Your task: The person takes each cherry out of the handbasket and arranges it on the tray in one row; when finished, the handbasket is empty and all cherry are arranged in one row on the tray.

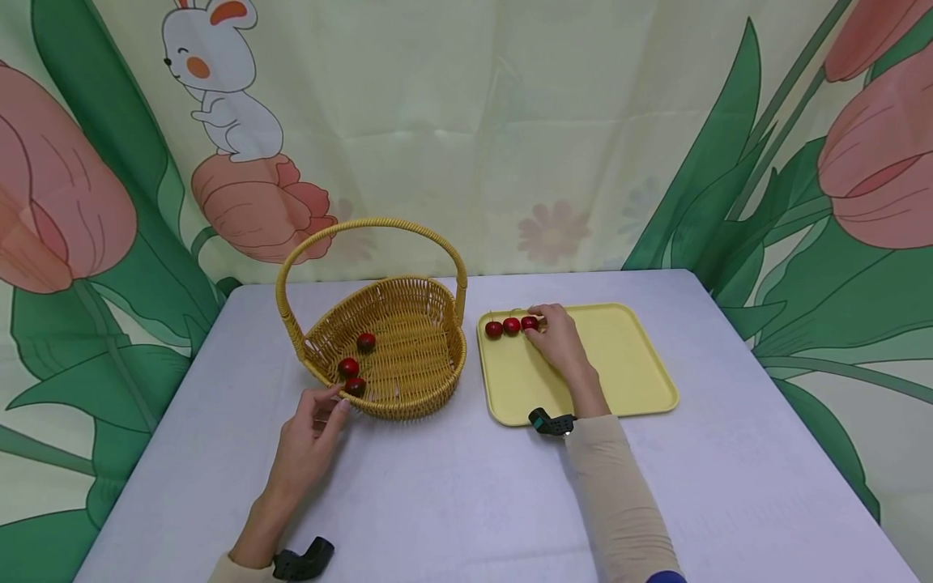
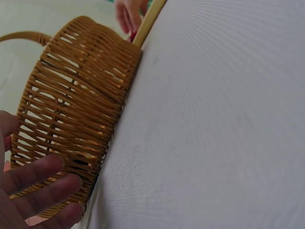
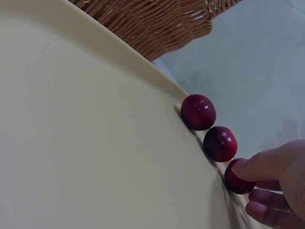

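Note:
The right hand [image 1: 560,344] pinches a dark red cherry [image 1: 530,323] at the far edge of the yellow tray [image 1: 619,364]. Two more cherries [image 1: 512,326] [image 1: 493,329] stand in a row to its left; in the right wrist view the thumb lies on the end cherry [image 3: 238,177]. The left hand [image 1: 309,437] holds the near-left rim of the wicker basket [image 1: 408,348] between thumb and fingers. Three cherries [image 1: 366,342] [image 1: 348,368] [image 1: 355,386] lie in the basket's left part. In the left wrist view, several fingers of the left hand [image 2: 35,191] are spread beside the woven wall [image 2: 81,95].
The basket's tall handle [image 1: 372,223] arches over it. Basket and tray stand side by side on a white-covered table [image 1: 452,502]. Behind them hangs a curtain [image 1: 452,121] printed with a rabbit and flowers.

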`<state>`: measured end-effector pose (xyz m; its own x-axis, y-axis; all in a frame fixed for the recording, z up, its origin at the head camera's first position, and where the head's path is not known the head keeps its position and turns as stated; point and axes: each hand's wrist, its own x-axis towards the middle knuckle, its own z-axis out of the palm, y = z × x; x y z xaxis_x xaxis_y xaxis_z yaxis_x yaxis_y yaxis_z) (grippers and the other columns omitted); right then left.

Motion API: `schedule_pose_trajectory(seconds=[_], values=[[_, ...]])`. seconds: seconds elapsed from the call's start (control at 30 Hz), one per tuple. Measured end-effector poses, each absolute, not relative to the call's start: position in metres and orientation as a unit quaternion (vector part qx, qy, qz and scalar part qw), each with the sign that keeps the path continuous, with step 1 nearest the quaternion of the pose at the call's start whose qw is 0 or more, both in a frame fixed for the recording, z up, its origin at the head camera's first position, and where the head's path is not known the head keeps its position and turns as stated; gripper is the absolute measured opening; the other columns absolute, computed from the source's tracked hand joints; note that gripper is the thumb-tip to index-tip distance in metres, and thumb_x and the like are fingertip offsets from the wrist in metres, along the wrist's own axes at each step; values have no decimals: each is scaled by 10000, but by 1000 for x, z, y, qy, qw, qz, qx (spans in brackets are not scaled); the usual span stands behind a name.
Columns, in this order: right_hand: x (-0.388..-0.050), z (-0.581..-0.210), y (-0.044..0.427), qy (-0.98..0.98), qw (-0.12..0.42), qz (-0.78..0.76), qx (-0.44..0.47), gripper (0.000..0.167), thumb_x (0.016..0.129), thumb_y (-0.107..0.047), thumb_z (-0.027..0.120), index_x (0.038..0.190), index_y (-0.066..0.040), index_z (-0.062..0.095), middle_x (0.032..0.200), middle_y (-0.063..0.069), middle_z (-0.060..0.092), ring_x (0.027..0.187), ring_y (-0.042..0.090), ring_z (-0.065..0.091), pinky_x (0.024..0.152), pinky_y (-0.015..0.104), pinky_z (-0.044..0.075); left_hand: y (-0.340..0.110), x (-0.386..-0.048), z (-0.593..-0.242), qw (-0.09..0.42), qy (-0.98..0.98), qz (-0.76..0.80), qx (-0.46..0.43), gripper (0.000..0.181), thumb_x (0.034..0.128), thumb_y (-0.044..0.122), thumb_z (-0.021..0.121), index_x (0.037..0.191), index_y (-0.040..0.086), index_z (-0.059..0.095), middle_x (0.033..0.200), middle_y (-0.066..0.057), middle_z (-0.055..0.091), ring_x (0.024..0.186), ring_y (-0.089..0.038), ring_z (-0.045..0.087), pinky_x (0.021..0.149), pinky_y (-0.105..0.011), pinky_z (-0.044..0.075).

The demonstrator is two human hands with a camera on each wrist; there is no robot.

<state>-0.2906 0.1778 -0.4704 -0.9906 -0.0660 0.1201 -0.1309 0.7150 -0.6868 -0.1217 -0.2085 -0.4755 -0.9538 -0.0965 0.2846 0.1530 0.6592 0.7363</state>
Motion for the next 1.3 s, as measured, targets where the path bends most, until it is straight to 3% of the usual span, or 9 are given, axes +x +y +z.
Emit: schedule_pose_trajectory(seconds=[1.3], values=[[-271, -411, 165, -892, 136, 418, 101, 401, 933, -121, 688, 1301, 10, 597, 1281, 207, 569, 1142, 383, 589, 962, 486, 546, -209, -122, -476, 153, -895, -418, -19, 315, 1023, 265, 583, 1275, 78, 550, 1013, -43, 720, 838, -16, 605, 706, -199, 533]])
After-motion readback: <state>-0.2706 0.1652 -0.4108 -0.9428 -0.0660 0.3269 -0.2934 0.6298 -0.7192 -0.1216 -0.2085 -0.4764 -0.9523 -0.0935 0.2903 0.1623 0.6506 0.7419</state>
